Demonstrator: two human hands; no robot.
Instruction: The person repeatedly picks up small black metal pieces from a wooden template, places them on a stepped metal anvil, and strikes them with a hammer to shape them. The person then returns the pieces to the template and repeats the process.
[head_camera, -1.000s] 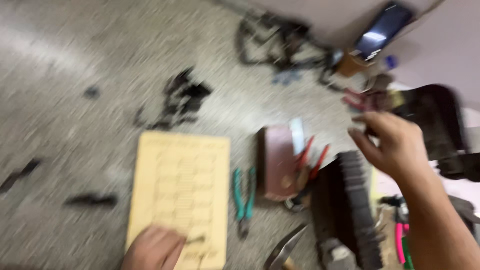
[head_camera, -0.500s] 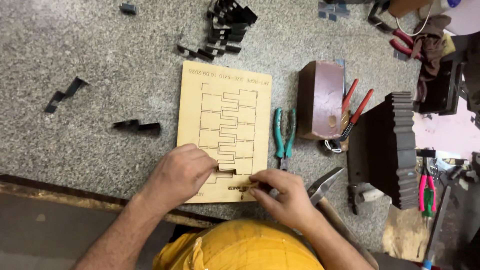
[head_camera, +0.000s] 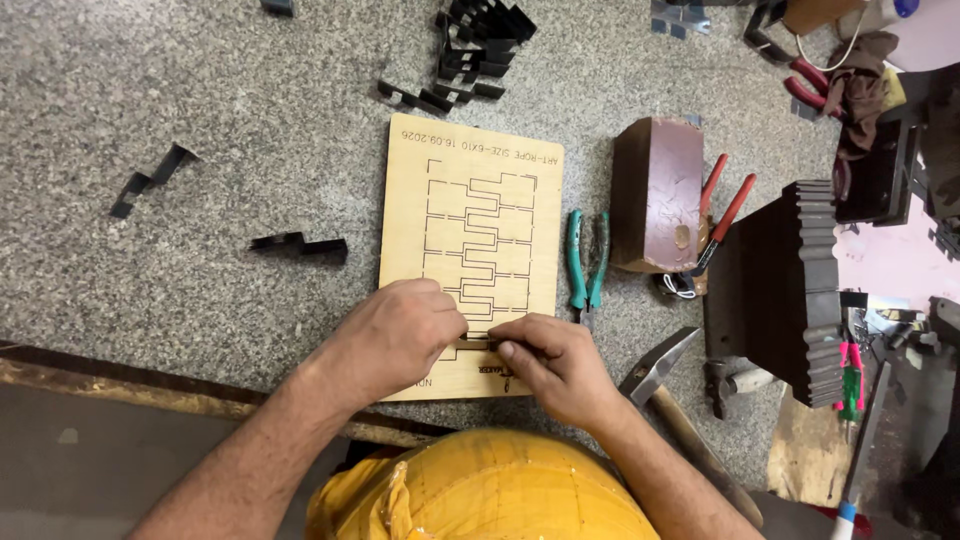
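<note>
While both hands met at the near edge of the plywood die board (head_camera: 470, 200), the left hand (head_camera: 400, 335) and right hand (head_camera: 550, 365) pinched a small dark strip (head_camera: 476, 343) against its slots. Beyond lay teal pliers (head_camera: 587, 262), a wooden block (head_camera: 655, 190), and black bent strips (head_camera: 480, 45).

A speckled grey granite worktop (head_camera: 200, 120) fills the view, evenly lit with soft, short shadows. Its near edge (head_camera: 150, 375) runs worn and rusty brown, and below it lies a plain grey floor (head_camera: 90, 470). Far right, a pink surface (head_camera: 885, 275) shows beyond the counter, and a bare wooden board (head_camera: 805, 455) sits at the lower right, beside dark clutter too crowded to make out.
</note>
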